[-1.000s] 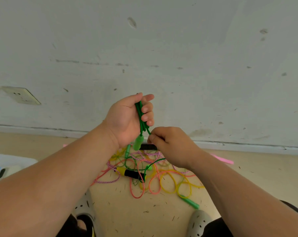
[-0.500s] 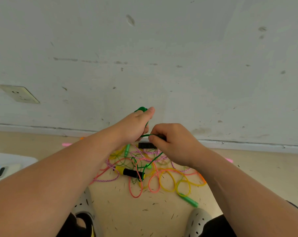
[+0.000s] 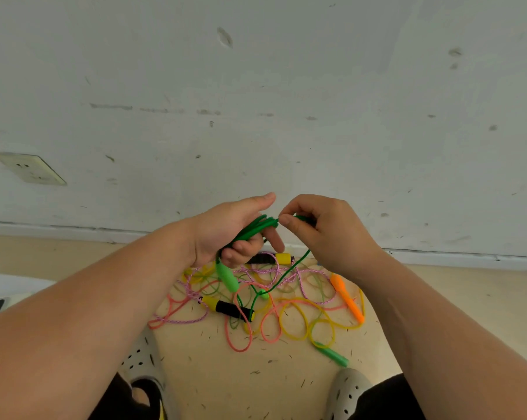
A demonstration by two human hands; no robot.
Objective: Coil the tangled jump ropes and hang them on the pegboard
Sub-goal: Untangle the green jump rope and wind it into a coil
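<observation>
My left hand (image 3: pixel 232 230) grips a bundle of loops of the green jump rope (image 3: pixel 253 230), and the rope's light green handle (image 3: pixel 227 275) hangs below that fist. My right hand (image 3: pixel 326 230) pinches the same green cord just right of the bundle; the cord runs down from it into the pile. On the floor below lies a tangle of ropes (image 3: pixel 274 310): a pink-and-white braided one, a yellow-to-pink one, a yellow-and-black handle (image 3: pixel 226 307), an orange handle (image 3: pixel 345 295) and a green handle (image 3: pixel 332 354). No pegboard is in view.
A scuffed white wall (image 3: pixel 286 101) rises just behind the pile, with a socket (image 3: pixel 29 168) at the left. My two grey perforated shoes (image 3: pixel 348 392) stand at the near edge of the beige floor. A white object (image 3: pixel 1 295) lies at far left.
Both hands have risen and my right hand has swung the green cord up and to the right of the bundle. The left fist turned, so the loops now show on top.
</observation>
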